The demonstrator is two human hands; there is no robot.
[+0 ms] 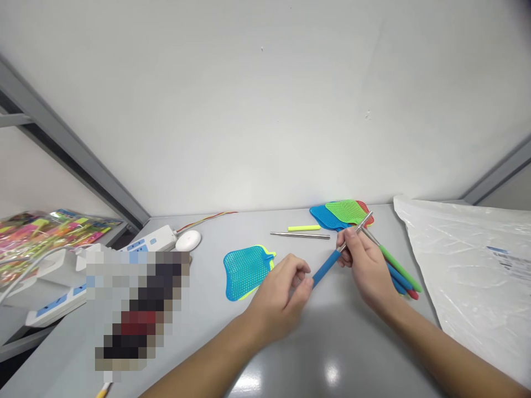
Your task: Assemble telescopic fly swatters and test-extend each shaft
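Observation:
Between my hands, a blue grip sleeve [326, 267] sits on a metal rod [365, 220], slanting up to the right. My right hand [365, 263] pinches the rod just above the sleeve. My left hand [283, 296] is closed at the sleeve's lower end, partly hiding it. Left of that hand lies a blue mesh fly swatter head [248, 272] with a yellow one [260, 249] mostly covered beneath it. Behind the hands rest a loose metal rod [300, 235] and a yellow sleeve [304, 228]. Beyond my right hand, blue [326, 217], green [346, 211] and red swatters overlap, green handle [400, 268] uppermost.
A white plastic bag [464, 265] covers the table's right side. On the left are power strips [155, 240], a round white device [188, 240], a blurred-out object [143, 309] and colourful packets [50, 235]. A white wall [265, 110] stands behind the table.

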